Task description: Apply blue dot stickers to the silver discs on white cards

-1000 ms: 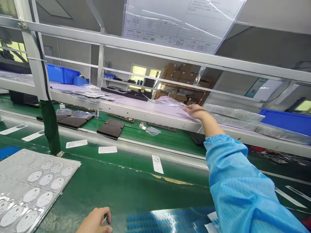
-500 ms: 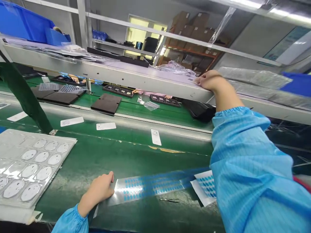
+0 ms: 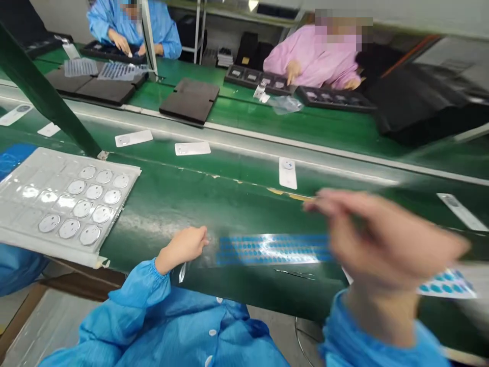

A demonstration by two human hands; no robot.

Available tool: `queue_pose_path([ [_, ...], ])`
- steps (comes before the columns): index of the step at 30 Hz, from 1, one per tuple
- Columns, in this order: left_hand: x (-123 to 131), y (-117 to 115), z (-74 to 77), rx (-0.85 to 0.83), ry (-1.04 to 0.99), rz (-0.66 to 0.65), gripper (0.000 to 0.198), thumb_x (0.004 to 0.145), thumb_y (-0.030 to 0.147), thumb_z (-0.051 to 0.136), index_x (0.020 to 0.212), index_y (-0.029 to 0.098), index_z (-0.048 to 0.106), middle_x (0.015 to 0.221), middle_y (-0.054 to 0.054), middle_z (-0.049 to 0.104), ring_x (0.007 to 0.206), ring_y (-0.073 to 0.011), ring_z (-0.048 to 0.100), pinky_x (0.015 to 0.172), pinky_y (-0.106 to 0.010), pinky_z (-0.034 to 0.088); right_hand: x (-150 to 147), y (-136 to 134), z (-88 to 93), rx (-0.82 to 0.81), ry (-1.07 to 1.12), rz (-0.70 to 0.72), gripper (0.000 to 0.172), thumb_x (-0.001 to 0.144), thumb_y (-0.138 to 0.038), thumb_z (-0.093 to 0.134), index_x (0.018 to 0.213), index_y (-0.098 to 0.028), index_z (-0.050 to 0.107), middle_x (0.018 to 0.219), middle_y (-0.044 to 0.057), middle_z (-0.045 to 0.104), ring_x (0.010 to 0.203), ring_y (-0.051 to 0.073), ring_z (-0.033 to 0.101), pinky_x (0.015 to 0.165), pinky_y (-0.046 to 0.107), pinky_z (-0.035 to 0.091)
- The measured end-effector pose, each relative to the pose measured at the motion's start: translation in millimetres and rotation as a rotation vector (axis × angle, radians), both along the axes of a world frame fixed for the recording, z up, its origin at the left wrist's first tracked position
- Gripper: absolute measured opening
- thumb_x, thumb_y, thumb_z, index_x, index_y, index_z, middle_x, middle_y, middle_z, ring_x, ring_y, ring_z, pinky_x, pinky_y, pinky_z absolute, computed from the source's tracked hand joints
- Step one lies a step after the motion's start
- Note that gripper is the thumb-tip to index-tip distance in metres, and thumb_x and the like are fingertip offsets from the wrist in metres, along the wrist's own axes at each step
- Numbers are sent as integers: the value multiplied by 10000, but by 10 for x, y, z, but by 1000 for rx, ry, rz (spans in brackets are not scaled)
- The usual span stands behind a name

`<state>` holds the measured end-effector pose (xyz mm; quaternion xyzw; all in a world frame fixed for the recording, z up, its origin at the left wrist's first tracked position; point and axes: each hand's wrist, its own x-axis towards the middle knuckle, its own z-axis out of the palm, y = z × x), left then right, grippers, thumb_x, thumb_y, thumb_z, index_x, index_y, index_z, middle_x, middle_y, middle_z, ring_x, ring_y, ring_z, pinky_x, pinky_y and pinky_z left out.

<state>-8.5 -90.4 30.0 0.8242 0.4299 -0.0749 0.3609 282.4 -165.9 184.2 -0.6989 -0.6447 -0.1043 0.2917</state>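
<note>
My left hand (image 3: 185, 248) is closed at the left end of a clear film strip (image 3: 275, 248) printed with rows of blue dots, flat on the green bench. A thin pale tip (image 3: 182, 272) sticks out below this fist; its kind is hidden. My right hand (image 3: 374, 234) is raised over the strip's right end and blurred, thumb and finger pinched together. Whatever lies between them is too small to make out. Partly behind my right wrist lies a white sheet with blue dots (image 3: 446, 286). Thin tweezers (image 3: 294, 274) rest below the strip.
A clear tray of round white parts (image 3: 82, 206) stands at left. White cards (image 3: 288, 172) lie along the bench's far side. A slanted green post (image 3: 49, 92) rises at left. Across the belt, two co-workers handle black trays (image 3: 255, 79) near a dark foam board (image 3: 190, 100).
My right hand has come down from the upper shelf to above the dotted strip. The view has tilted downward. My left hand stays at the strip's left end.
</note>
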Motion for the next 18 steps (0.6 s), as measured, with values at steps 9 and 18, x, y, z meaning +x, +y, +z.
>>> queue_pose_path([
  [9,-14,4,56,12,-72,13,240,1046,331,525,884,216,659,636,15,593,624,-173,572,604,-287,263,-1071,-306,-1670,-416,710,196,295,1044,-374,505,778,-247,520,613,-29,570,512,157,544,503,279,394],
  [18,-34,-106,-14,90,-60,8,306,1095,402,444,962,247,672,718,3,640,662,-179,602,601,-285,239,-1211,-226,-1867,-478,676,168,260,1012,-389,491,790,-263,438,620,-24,534,524,185,519,546,304,327],
])
